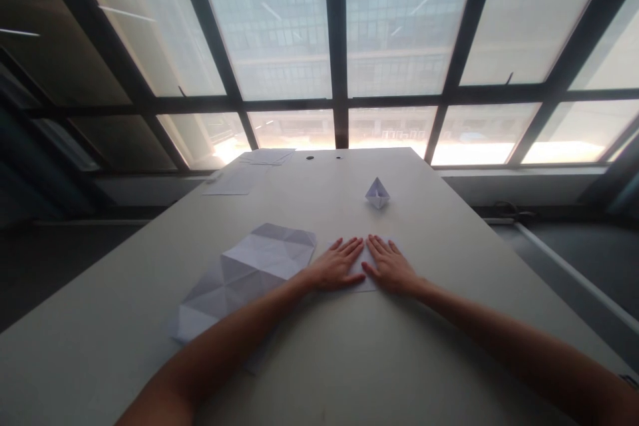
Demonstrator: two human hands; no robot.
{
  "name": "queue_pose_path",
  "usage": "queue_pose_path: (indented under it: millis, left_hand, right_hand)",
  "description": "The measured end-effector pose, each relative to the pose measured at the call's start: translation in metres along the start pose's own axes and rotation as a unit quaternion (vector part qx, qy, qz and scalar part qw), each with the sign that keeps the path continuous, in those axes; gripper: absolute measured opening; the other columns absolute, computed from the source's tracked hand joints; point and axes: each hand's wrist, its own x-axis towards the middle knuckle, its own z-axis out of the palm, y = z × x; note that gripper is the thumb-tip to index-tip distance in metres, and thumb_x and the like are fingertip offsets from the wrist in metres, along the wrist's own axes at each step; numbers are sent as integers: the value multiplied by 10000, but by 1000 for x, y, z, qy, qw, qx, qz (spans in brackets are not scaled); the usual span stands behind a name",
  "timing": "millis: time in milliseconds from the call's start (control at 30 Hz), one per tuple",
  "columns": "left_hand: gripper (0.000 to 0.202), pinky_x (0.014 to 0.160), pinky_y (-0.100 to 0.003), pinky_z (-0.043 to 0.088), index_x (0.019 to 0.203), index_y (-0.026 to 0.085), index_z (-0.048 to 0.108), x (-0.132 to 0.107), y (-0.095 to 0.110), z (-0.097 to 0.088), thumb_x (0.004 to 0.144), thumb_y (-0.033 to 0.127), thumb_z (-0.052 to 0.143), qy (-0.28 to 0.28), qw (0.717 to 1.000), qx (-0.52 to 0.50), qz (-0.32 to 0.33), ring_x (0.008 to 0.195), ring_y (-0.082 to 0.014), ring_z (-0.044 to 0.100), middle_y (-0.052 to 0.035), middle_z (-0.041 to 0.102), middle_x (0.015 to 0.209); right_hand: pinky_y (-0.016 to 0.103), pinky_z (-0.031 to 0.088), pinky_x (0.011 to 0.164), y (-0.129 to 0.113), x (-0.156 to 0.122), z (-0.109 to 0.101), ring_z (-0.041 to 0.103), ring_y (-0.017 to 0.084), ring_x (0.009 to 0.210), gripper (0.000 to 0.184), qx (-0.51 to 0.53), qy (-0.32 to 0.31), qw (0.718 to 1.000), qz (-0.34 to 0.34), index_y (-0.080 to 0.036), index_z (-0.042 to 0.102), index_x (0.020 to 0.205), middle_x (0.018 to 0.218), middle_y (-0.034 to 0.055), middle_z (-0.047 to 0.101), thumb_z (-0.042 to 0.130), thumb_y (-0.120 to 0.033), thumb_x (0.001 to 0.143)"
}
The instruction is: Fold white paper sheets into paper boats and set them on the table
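A small white sheet of paper point(363, 285) lies flat on the table, mostly covered by my two hands. My left hand point(338, 264) rests palm down on its left part, fingers stretched out. From the right, my right hand point(388, 265) presses flat on the same paper with its fingers extended. The thumbs point toward each other and a strip of the paper shows between them. Whether the paper is folded under the palms is hidden. Left of my left hand lies a larger creased sheet of paper point(249, 273), partly behind my forearm.
A folded paper boat point(377, 194) stands beyond my hands on the white table point(449, 319). Flat sheets of paper point(267, 157) lie at the far left end, with another sheet point(229, 183) nearer. Tall windows point(279, 26) rise behind the table.
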Motion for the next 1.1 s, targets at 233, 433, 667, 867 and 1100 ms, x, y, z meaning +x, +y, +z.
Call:
queue_pose_path:
  millis: [233, 433, 667, 867, 1100]
  left_hand:
    - [870, 1210, -448, 33, 1570, 141, 183, 0, -14, 0, 933, 724, 287, -1, 997, 14, -72, 1514, -269, 122, -154, 154, 1625]
    - [864, 1201, -499, 48, 1571, 140, 187, 1, -18, 1, 938, 724, 263, 0, 993, 21, -112, 1515, -293, 100, -168, 137, 1625]
    - [651, 1178, -595, 55, 1548, 349, 262, -2, -19, -5, 974, 649, 327, -5, 997, 8, -73, 1510, -326, 110, -52, 167, 1636]
    - [488, 1203, -539, 41, 1493, 353, 393, -5, -17, -13, 1016, 452, 419, -20, 997, -59, 45, 1495, -250, 213, -28, 339, 1579]
    - [448, 1220, -440, 150, 1438, 304, 487, -1, -16, -10, 995, 367, 498, 1, 992, -106, 73, 1459, -199, 314, -23, 431, 1530]
  right_hand:
    - [546, 96, 1197, 29, -1, -7, 170, 291, 1500, 719, -19, 14, 996, 83, -70, 280, 1542, 1610, 180, 224, 282, -528, 988]
    - [523, 123, 1196, 44, 0, -10, 200, 288, 1493, 651, 4, 29, 993, 112, -99, 342, 1520, 1599, 160, 278, 340, -469, 985]
    - [528, 184, 1176, 43, -1, -13, 334, 267, 1439, 443, 53, 66, 991, 104, -170, 550, 1371, 1529, 132, 432, 354, -311, 1000]
    - [405, 366, 1087, 45, -2, -14, 544, 250, 1228, 272, 84, 149, 985, 36, -192, 700, 1121, 1284, 119, 644, 535, -213, 905]
    - [387, 457, 973, 37, -3, -19, 587, 251, 1058, 201, 128, 163, 977, -41, -204, 725, 1026, 1096, 98, 691, 570, -243, 905]
